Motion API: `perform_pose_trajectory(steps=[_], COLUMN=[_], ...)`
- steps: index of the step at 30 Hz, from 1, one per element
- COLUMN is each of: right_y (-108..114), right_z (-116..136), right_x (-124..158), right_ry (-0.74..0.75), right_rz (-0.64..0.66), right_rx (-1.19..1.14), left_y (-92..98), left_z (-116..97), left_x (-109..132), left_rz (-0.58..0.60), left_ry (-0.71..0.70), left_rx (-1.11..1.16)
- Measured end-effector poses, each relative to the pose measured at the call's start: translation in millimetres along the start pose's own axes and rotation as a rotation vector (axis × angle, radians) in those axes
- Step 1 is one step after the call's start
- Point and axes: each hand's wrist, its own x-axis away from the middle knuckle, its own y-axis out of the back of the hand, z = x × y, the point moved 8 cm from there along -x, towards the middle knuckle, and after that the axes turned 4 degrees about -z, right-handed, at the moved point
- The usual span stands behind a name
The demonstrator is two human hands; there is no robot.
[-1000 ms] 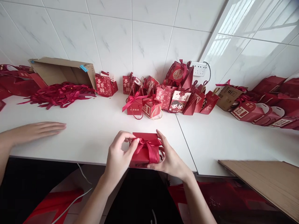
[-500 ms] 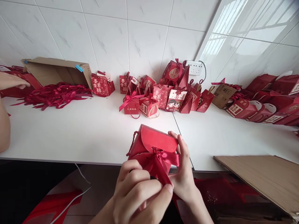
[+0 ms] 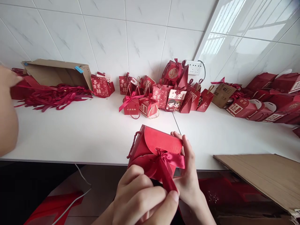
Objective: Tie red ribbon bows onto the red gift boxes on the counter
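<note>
A red gift box (image 3: 161, 139) is held up over the table's front edge, its flap side facing me. A red satin ribbon (image 3: 172, 158) is tied in a bow over the flap slot, and a twisted cord handle (image 3: 132, 145) hangs at the box's left. With thumb and index finger, my left hand (image 3: 142, 198) pinches a ribbon tail below the knot. My right hand (image 3: 191, 172) wraps round the right side of the box, its fingers behind. The lower part of the box is hidden by my left hand.
Several finished red boxes (image 3: 159, 97) stand by the wall. A ribbon heap (image 3: 56, 97) spills from an open carton (image 3: 58, 65) at left, near another person's arm (image 3: 8, 118). More boxes (image 3: 276, 100) are stacked at right, above a cardboard flap (image 3: 264, 175).
The box and both my hands have shifted slightly to the right. The ribbon tail is still pinched in my left hand. The other person's arm has moved further into view.
</note>
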Motion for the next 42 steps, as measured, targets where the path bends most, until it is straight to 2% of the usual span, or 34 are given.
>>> perform_pose_trajectory(steps=[3,4,7,8,11,15,16,19,23,28,30,33,38,39,42], right_y=[0,0,0,1,2,3,4,5,5,5,4,5,8,8,9], right_z=[0,0,0,-1,-3,-7,-7,-8,-5,-5,-5,-6,-4,-4,-3], right_x=[-1,-1,-2,-2,-1,1,1,2,2,2,2,3,3,3,4], right_ry=[0.002,0.002,-0.010,-0.017,-0.035,-0.024,-0.014,0.010,0.045,0.052,0.057,0.066,0.079,0.081,0.081], right_rz=[-0.005,-0.006,-0.017,-0.025,-0.049,-0.072,-0.079,-0.092,-0.100,-0.094,-0.090,-0.099,-0.103,-0.103,-0.106], right_rx=[-0.021,-0.039,-0.069,-0.063,-0.035,-0.008,-0.002,0.007,-0.014,-0.053,-0.063,-0.051,-0.002,0.000,-0.003], left_y=[-0.6,-1.4,-10.9,-11.8,-3.2,-15.2,-15.2,-12.2,-8.9,-15.2,-16.6,-19.4,-10.2,-9.2,-10.8], left_z=[1,1,0,-1,-6,-2,-2,-5,-2,1,2,2,-4,-4,-3], left_x=[0,-3,-9,-11,-15,-9,-8,-7,-6,1,2,1,-5,-4,-4], left_rz=[-0.011,0.028,0.259,0.293,0.190,0.367,0.380,0.366,0.320,0.418,0.416,0.368,0.115,0.099,0.150], left_ry=[0.016,0.025,0.026,0.000,-0.092,-0.048,-0.050,-0.061,-0.002,-0.075,-0.083,-0.046,-0.130,-0.152,-0.172], left_rx=[0.012,0.027,0.041,0.031,-0.018,-0.049,-0.051,-0.036,-0.016,-0.006,-0.002,-0.022,-0.059,-0.051,-0.029])
